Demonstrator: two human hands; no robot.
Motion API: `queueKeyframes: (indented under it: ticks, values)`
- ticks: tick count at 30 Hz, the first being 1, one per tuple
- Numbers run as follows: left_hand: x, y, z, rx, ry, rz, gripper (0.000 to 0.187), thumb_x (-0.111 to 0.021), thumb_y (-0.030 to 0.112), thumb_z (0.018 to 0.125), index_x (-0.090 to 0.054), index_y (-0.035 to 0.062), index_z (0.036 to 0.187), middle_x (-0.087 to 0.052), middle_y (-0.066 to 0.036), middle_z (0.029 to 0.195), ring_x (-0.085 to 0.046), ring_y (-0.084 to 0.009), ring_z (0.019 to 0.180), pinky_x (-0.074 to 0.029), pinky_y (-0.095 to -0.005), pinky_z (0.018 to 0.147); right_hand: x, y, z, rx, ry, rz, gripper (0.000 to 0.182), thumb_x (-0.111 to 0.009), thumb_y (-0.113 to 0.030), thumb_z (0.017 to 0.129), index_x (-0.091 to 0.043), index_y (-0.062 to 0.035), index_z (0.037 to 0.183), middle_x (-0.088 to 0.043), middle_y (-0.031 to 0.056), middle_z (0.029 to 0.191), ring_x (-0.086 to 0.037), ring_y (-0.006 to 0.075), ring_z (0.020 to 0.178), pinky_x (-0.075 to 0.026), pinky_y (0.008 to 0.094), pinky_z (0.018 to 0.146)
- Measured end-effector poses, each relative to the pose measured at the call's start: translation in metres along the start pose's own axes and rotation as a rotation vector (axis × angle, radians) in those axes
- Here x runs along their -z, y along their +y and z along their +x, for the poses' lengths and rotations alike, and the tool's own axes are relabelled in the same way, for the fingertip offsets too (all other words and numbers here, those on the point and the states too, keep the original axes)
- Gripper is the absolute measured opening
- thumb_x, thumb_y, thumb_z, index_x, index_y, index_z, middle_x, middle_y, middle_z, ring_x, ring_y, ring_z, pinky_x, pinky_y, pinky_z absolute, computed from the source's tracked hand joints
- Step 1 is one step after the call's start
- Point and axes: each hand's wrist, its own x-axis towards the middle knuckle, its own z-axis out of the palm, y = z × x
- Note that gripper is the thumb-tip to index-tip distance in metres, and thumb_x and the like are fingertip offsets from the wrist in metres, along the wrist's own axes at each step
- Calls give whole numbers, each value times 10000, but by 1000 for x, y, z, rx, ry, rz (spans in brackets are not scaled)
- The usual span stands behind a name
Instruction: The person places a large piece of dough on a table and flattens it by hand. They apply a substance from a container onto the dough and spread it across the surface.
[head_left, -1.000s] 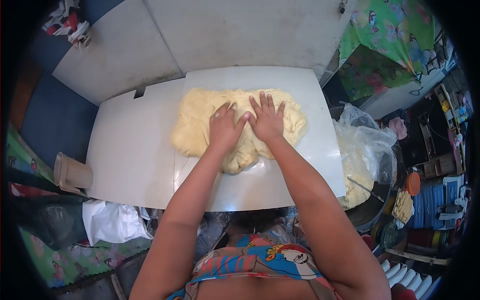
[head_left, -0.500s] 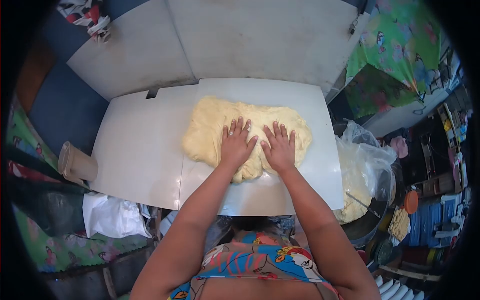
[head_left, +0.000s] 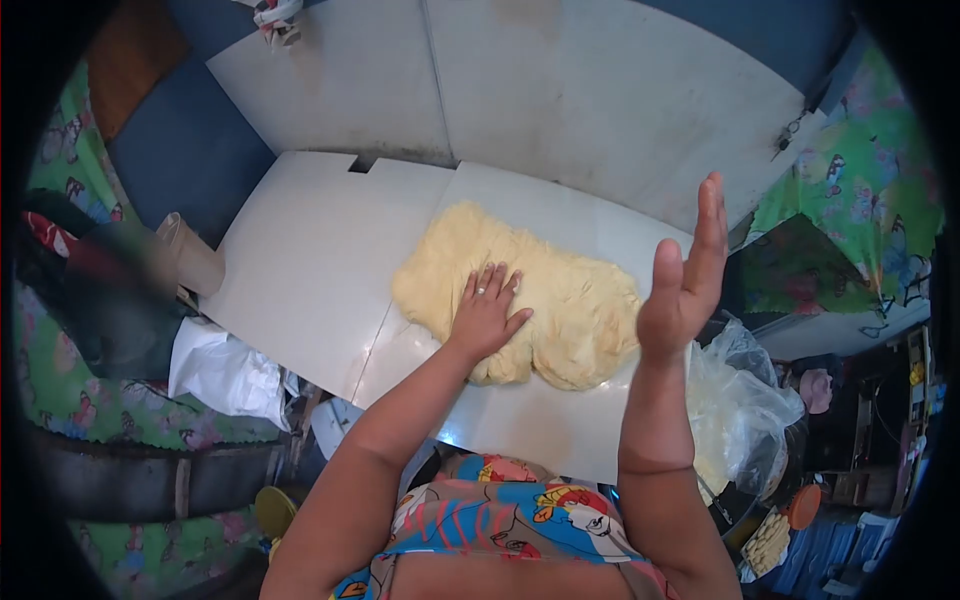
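A large slab of pale yellow dough [head_left: 580,290] lies on the white tabletop [head_left: 300,270], its near edge folded and uneven. My left hand [head_left: 487,315] rests on the dough's left part, palm down and fingers spread, with a ring on one finger. Raised in the air over the table's right side is my right hand [head_left: 690,285], seen edge-on with the fingers pointing up and the thumb apart. Nothing is in it, and it is apart from the dough.
At the right stands a dark basin lined with a clear plastic bag [head_left: 740,400]. A beige plastic pitcher [head_left: 190,255] is by the table's left edge, above a white sack [head_left: 230,370]. White panels [head_left: 600,90] rise behind the table. A butterfly-print cloth [head_left: 860,200] hangs at the right.
My right hand has lifted off the dough and moved up to the right. My left hand stays on the dough. The view has turned, so the table looks tilted.
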Motion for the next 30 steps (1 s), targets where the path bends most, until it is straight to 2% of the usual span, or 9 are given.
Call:
queueKeyframes:
  ticks: [2, 6, 7, 20, 23, 25, 26, 28, 30]
  values:
    - [3, 2, -2, 3, 2, 0, 672, -419, 500, 910, -330, 70, 1420, -325, -190, 1448, -256, -345, 1368, -133, -488, 1128, -41, 21, -22, 188, 36, 156, 601, -553, -306, 890, -373, -33, 1394, -352, 196, 1444, -247, 363, 1380, -107, 513, 1128]
    - [-7, -9, 0, -71, 68, 112, 629, -440, 400, 894, -336, 66, 1417, -313, -180, 1464, -252, -337, 1373, -113, -469, 1138, -137, 78, -115, -47, -1004, -365, 715, -376, -500, 919, -230, -53, 1459, -241, 143, 1511, -159, 281, 1420, 11, 577, 1110]
    - [-13, -12, 0, -70, 80, 75, 612, -445, 335, 878, -336, 65, 1417, -306, -168, 1473, -250, -328, 1377, -105, -463, 1143, -137, 79, -121, -52, -1037, -355, 715, -376, -500, 919, -230, -53, 1459, -241, 143, 1511, -159, 281, 1420, 11, 577, 1110]
    - [6, 1, -18, 36, -59, 138, 566, -440, 329, 902, -376, 52, 1392, -331, -176, 1459, -283, -334, 1364, -155, -460, 1129, -144, 93, -128, -164, -745, -312, 721, -346, -525, 928, -222, -56, 1461, -337, 143, 1466, -219, 272, 1402, -39, 459, 1147]
    - [51, -18, -13, -67, -290, 34, 619, -521, 372, 881, -369, 52, 1389, -368, -187, 1430, -353, -374, 1313, -259, -467, 1087, -142, 98, -127, -140, -682, -223, 656, -421, -449, 929, -293, -51, 1435, -407, 151, 1418, -283, 287, 1373, -85, 452, 1145]
    - [95, -36, -5, 222, -638, -535, 640, -524, 447, 873, -432, 25, 1346, -340, -210, 1442, -329, -366, 1332, -225, -459, 1102, -139, 98, -129, -111, -635, -203, 584, -490, -365, 918, -367, -44, 1391, -454, 161, 1374, -328, 295, 1346, -133, 449, 1139]
    - [96, -53, -7, 204, -628, -524, 640, -524, 447, 873, -432, 25, 1346, -340, -210, 1442, -329, -366, 1332, -225, -459, 1102, -139, 98, -129, -102, -614, -210, 584, -490, -365, 918, -367, -44, 1391, -454, 161, 1374, -328, 295, 1346, -133, 449, 1139]
    - [79, -92, -17, 142, -28, -230, 683, -535, 493, 860, -428, 26, 1347, -360, -218, 1426, -306, -361, 1345, -218, -472, 1100, -139, 96, -132, -124, -591, -184, 520, -590, -312, 874, -476, -61, 1314, -445, 174, 1376, -326, 317, 1342, -161, 445, 1132]
    - [66, -123, -18, 248, 10, -217, 678, -526, 502, 866, -431, 29, 1343, -373, -218, 1415, -294, -358, 1352, -199, -477, 1104, -137, 83, -133, -142, -618, -278, 484, -629, -304, 847, -529, -70, 1259, -451, 179, 1365, -328, 330, 1338, -194, 442, 1121]
